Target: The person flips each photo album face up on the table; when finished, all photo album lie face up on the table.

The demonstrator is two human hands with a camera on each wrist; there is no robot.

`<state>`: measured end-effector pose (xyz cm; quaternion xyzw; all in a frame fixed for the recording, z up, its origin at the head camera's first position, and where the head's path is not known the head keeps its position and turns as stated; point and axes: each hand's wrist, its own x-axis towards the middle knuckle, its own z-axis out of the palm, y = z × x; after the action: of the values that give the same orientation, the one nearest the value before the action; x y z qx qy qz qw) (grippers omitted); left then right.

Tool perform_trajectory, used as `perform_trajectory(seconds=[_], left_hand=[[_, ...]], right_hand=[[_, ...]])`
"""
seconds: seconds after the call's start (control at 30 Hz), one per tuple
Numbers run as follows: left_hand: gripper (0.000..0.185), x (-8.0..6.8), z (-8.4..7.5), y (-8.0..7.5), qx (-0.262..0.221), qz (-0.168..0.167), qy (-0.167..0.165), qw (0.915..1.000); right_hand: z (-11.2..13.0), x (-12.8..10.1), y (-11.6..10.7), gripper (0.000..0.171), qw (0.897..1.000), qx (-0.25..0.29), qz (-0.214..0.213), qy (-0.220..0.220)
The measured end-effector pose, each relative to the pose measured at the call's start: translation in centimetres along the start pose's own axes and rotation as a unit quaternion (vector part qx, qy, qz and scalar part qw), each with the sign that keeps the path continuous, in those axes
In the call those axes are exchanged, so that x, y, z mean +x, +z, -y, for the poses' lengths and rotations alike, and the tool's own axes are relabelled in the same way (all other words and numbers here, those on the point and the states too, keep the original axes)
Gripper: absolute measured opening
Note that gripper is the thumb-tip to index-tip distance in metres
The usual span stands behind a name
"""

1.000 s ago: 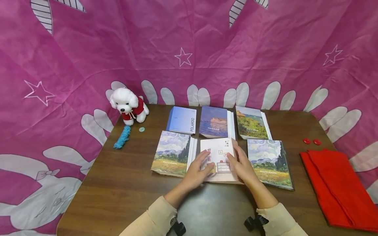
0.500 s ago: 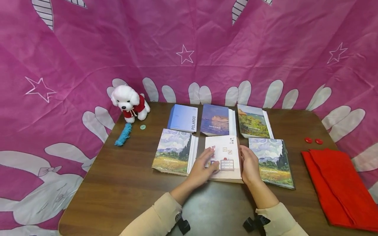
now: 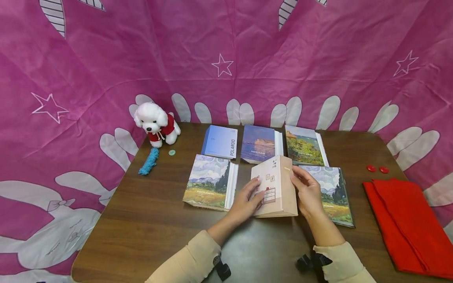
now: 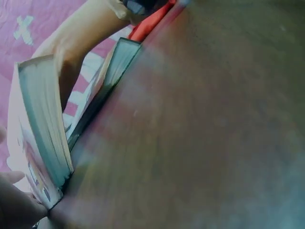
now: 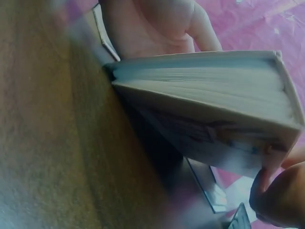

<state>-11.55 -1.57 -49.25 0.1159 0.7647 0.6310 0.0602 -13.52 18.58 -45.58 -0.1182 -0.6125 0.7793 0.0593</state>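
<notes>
A thick cream-pink photo album [image 3: 270, 190] stands tilted on the table, its right, spine side [image 3: 288, 188] raised. My left hand [image 3: 245, 202] rests its fingers on the illustrated cover. At the raised spine side, my right hand [image 3: 310, 194] pinches the album between thumb and fingers; in the right wrist view its thumb [image 5: 281, 195] lies against the underside. The page block [image 4: 45, 109] shows in the left wrist view, the covers closed around it. Just right of it lies a landscape-covered album [image 3: 330, 190], partly hidden behind my right hand; another landscape album [image 3: 205, 181] lies to the left.
Behind stand three flat albums: a blue POLAROID one [image 3: 219, 141], a seascape [image 3: 257, 143] and a green garden cover [image 3: 305, 146]. At left are a toy dog [image 3: 155, 124], turquoise yarn [image 3: 148, 161] and a green disc [image 3: 172, 152]. Red discs [image 3: 371, 168] and red cloth [image 3: 407, 228] lie right.
The cream-pink album has gone from lying flat to tilted, its right side lifted by my right hand, which has moved from the cover to the spine. My left hand stays at the cover.
</notes>
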Motion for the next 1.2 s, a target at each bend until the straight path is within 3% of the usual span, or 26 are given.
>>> perform_trajectory(seconds=[0.2,0.33,0.63,0.7,0.8,1.0,1.2], left_hand=[[0.05,0.2,-0.8,0.7,-0.038,0.033,-0.009,0.9987],[0.052,0.3,-1.1,0.7,-0.062,0.056,0.002,0.9965],[0.059,0.6,-3.1,-0.3,-0.108,0.064,0.082,0.9886],[0.06,0.5,-3.9,-0.7,-0.107,0.056,0.101,0.9875],[0.06,0.4,-4.9,-1.3,-0.067,0.02,0.116,0.9908],[0.06,0.2,-5.9,-2.3,0.005,-0.033,0.095,0.9949],[0.061,0.1,-5.4,-3.0,0.028,-0.058,0.076,0.995]], right_hand=[[0.8,-0.5,-0.2,0.047,0.999,0.003,0.046,-0.021],[1.1,-0.6,0.4,0.046,0.998,0.002,0.046,-0.037],[0.4,-1.1,2.2,0.04,0.997,-0.01,0.046,-0.064],[0.2,-1.2,2.6,0.04,0.996,-0.026,0.053,-0.065],[-0.2,-1.3,3.1,0.039,0.992,-0.058,0.079,-0.074],[-0.8,-1.1,3.9,0.046,0.974,-0.159,0.144,-0.071],[-2.1,-0.5,3.6,0.058,0.96,-0.238,0.15,-0.014]])
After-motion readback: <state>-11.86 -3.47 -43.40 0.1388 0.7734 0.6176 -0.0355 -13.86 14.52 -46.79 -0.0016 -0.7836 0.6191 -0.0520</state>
